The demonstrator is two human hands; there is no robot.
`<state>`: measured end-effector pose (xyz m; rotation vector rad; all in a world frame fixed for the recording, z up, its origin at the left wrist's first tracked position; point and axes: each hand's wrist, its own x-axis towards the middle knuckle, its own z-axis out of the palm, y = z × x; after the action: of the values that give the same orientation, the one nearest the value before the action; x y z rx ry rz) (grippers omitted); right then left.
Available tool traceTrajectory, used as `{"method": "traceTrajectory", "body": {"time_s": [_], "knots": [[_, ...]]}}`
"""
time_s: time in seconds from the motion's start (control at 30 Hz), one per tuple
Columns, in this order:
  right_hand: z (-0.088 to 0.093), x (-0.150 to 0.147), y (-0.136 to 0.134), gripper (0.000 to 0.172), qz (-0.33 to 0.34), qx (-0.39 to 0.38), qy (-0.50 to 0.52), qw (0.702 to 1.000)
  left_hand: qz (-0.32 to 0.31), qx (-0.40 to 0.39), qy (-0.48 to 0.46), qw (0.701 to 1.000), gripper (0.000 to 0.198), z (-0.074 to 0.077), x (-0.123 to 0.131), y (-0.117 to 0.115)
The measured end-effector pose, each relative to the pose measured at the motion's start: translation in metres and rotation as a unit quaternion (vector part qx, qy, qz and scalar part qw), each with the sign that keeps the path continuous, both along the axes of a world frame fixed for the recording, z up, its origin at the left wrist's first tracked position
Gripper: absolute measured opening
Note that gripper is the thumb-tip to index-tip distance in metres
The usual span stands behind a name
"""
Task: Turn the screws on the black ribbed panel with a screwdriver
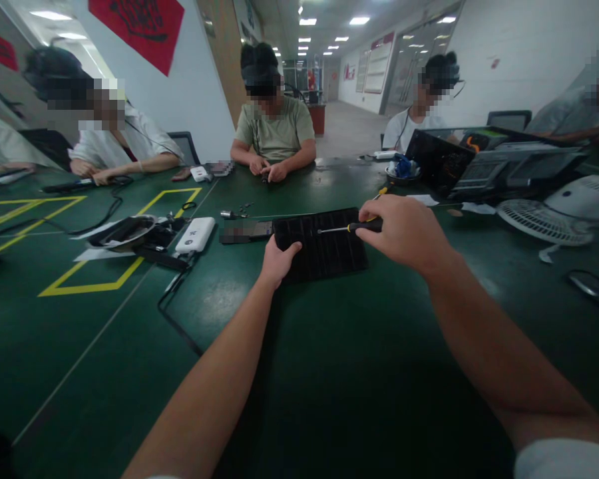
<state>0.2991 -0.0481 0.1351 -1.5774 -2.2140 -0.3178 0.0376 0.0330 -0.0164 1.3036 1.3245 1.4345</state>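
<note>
A flat black rectangular panel with ridges and recesses lies in front of me on the green table. My left hand grips its left edge, thumb on top and the other fingers hidden beneath or behind. In my right hand is a screwdriver with a black and yellow handle. Its thin metal shaft points left across the panel, the tip close to a spot near the panel's middle; whether it touches cannot be made out. A phone-like dark slab lies just beyond my left hand.
Left of the panel are a white power bank with a cable and a pile of dark parts. Small metal pieces lie behind. At right stand a black appliance housing and a white fan grille. Several people sit around the table.
</note>
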Motion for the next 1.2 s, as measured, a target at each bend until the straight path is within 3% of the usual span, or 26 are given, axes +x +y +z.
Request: {"method": "traceTrajectory", "body": {"time_s": [0.4, 0.9, 1.2], "knots": [[0.0024, -0.0017, -0.0009, 0.029, -0.072, -0.076, -0.012, 0.994, 0.005, -0.002, 0.007, 1.0, 0.039, 0.0025, 0.0011, -0.0013], [0.0002, 0.0002, 0.0015, 0.032, -0.068, -0.103, 0.006, 0.992, 0.003, -0.001, 0.006, 1.0, 0.041, -0.001, 0.0006, 0.0014], [-0.0017, 0.007, 0.0038, 0.024, -0.036, -0.093, 0.013, 0.995, 0.009, -0.002, 0.01, 1.0, 0.04, 0.0014, 0.0015, 0.0008]]}}
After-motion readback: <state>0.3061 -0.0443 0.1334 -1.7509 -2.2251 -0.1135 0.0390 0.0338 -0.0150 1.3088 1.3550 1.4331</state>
